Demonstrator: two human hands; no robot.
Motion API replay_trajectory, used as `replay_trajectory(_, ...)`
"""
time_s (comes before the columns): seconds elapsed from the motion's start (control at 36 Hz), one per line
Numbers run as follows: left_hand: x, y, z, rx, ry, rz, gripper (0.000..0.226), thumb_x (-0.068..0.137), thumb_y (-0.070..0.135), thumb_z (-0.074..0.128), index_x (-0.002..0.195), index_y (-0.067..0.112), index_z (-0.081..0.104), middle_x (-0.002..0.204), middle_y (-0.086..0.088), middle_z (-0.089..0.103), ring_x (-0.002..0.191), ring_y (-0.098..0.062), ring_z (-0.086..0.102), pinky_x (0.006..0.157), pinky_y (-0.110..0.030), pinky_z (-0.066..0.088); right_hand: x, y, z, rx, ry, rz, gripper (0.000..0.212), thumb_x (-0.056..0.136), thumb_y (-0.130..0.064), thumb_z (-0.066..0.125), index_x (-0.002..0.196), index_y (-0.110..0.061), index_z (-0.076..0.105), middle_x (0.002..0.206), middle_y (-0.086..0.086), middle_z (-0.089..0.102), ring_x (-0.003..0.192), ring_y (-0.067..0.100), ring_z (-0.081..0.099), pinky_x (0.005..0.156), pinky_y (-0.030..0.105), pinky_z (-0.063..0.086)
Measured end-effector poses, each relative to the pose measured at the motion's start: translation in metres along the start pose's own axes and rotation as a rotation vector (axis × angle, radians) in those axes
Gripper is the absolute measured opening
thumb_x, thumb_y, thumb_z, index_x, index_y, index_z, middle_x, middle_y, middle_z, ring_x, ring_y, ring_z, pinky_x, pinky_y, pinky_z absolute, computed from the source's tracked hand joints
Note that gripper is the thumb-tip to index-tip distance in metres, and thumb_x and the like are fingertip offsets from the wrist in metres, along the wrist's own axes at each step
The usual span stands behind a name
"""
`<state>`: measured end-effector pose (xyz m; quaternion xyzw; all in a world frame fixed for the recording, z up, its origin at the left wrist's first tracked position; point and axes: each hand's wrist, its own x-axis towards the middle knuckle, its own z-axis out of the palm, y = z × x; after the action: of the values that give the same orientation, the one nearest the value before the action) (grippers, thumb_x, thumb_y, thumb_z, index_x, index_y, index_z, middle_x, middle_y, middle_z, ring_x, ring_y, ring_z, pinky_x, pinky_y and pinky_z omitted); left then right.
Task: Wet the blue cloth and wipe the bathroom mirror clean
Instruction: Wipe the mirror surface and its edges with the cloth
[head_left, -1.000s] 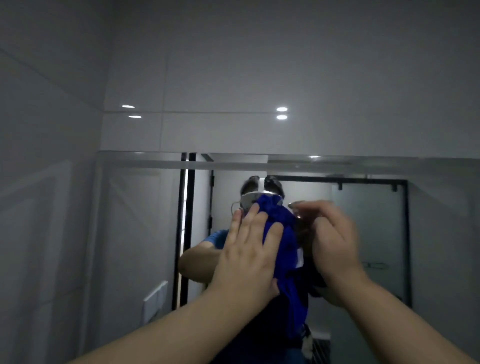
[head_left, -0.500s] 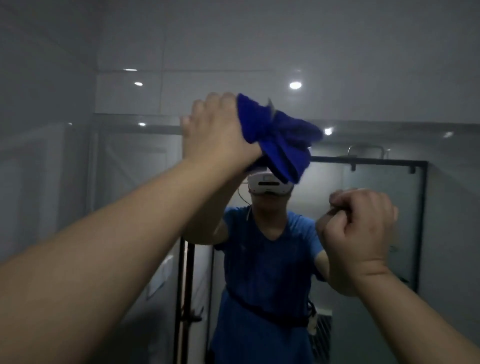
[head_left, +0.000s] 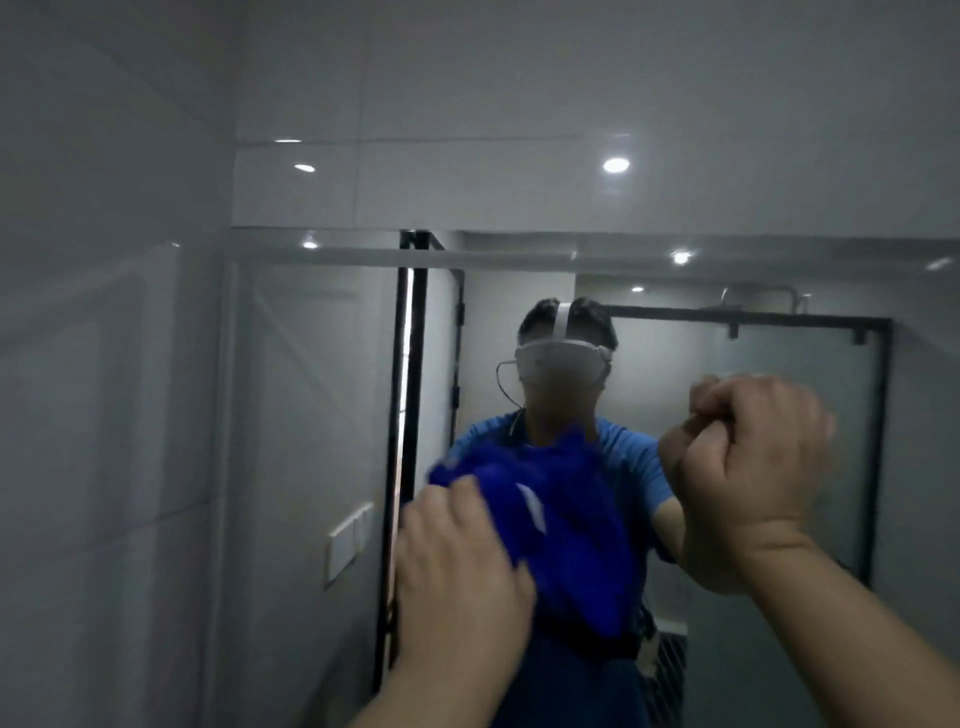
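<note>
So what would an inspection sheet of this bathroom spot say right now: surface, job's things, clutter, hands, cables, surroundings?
Surface: mirror on the wall; too dim to judge streaks or dirt.
Job's things: cloth, blue and bunched, at the mirror, blurred.
Clutter: nothing seen.
Hands: left hand holds the cloth; right hand is a fist near the mirror, nothing seen in it.
Cables: thin cable hanging from the headset, seen in the reflection.
Surroundings: tiled wall above the mirror; switch plate and black-framed glass door in the reflection.
</note>
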<state>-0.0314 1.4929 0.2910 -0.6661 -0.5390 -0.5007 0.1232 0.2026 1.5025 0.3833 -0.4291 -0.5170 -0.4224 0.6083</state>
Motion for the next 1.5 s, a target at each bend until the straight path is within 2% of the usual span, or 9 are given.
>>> replay_trajectory(0.08,-0.009,0.020,0.009,0.093,-0.127,0.288,0.079,0.064,0.051,0.082,0.131,0.024,0.050,0.120,-0.008,0.058,0.106,-0.032,0.062,0.092,-0.045,0.057,0.000,-0.001,-0.002,0.017,0.006,-0.017,0.018,0.070,-0.009,0.050,0.081,-0.014,0.062,0.084,0.008,0.062,0.082,0.030,0.049,0.078,0.035,0.025)
replay_trajectory(0.22,0.037,0.023,-0.015,0.133,-0.044,0.452,0.067,0.080,0.051,0.075,0.134,0.028,0.042,0.130,-0.004,0.052,0.119,-0.028,0.054,0.105,-0.046,0.046,0.001,-0.001,-0.004,0.009,-0.004,-0.031,0.016,0.070,-0.006,0.050,0.080,-0.013,0.061,0.082,0.007,0.059,0.083,0.028,0.046,0.077,0.034,0.022)
replay_trajectory(0.39,0.151,0.012,-0.088,-0.069,0.249,0.028,0.067,0.092,0.046,0.068,0.146,0.018,0.040,0.137,-0.012,0.052,0.126,-0.035,0.054,0.108,-0.052,0.046,0.001,-0.005,-0.002,0.031,0.028,-0.045,0.016,0.072,-0.012,0.047,0.079,-0.014,0.062,0.083,0.006,0.060,0.084,0.028,0.046,0.078,0.036,0.026)
replay_trajectory(0.56,0.185,-0.042,-0.107,-0.228,0.278,-0.276,0.069,0.084,0.042,0.066,0.144,0.013,0.046,0.138,-0.022,0.056,0.129,-0.046,0.054,0.108,-0.057,0.047,0.000,-0.004,0.002,-0.017,0.053,-0.017,0.014,0.069,-0.010,0.050,0.076,-0.013,0.061,0.082,0.010,0.061,0.083,0.030,0.045,0.076,0.035,0.023)
replay_trajectory(0.81,0.018,0.010,-0.013,0.156,-0.096,0.395,0.078,0.066,0.057,0.084,0.127,0.026,0.047,0.122,-0.010,0.057,0.107,-0.031,0.060,0.091,-0.045,0.054,-0.001,0.005,0.001,-0.021,-0.020,-0.036,0.012,0.072,-0.012,0.050,0.078,-0.013,0.060,0.080,0.012,0.059,0.078,0.035,0.052,0.074,0.049,0.038)
replay_trajectory(0.94,0.063,0.000,-0.044,0.198,-0.025,0.331,0.071,0.083,0.057,0.071,0.137,0.025,0.038,0.128,-0.005,0.047,0.114,-0.026,0.051,0.102,-0.044,0.047,0.002,0.002,0.001,-0.026,-0.007,-0.019,0.011,0.071,-0.009,0.053,0.078,-0.012,0.062,0.081,0.013,0.060,0.080,0.036,0.052,0.074,0.048,0.038)
replay_trajectory(1.14,0.171,-0.012,-0.118,0.195,0.305,-0.220,0.083,0.086,0.062,0.061,0.138,-0.002,0.055,0.145,-0.029,0.049,0.137,-0.046,0.043,0.115,-0.057,0.034,0.002,0.001,0.006,-0.027,0.018,-0.018,0.012,0.070,-0.010,0.055,0.079,-0.015,0.062,0.081,0.008,0.058,0.082,0.033,0.048,0.078,0.036,0.029)
replay_trajectory(1.42,0.109,0.023,-0.097,-0.139,0.045,0.235,0.050,0.089,0.058,0.068,0.128,0.034,0.047,0.118,-0.005,0.059,0.097,-0.029,0.063,0.083,-0.048,0.057,-0.001,0.004,0.003,-0.015,0.045,-0.017,0.012,0.069,-0.008,0.055,0.078,-0.016,0.058,0.083,0.010,0.056,0.081,0.037,0.052,0.076,0.044,0.034)
replay_trajectory(1.5,0.105,0.020,-0.095,-0.163,0.167,0.222,0.041,0.090,0.045,0.065,0.125,0.036,0.048,0.107,-0.001,0.065,0.095,-0.031,0.063,0.088,-0.052,0.055,-0.002,0.003,0.002,-0.003,0.044,-0.009,0.013,0.069,-0.008,0.055,0.077,-0.018,0.056,0.082,0.007,0.053,0.081,0.034,0.049,0.076,0.039,0.029)
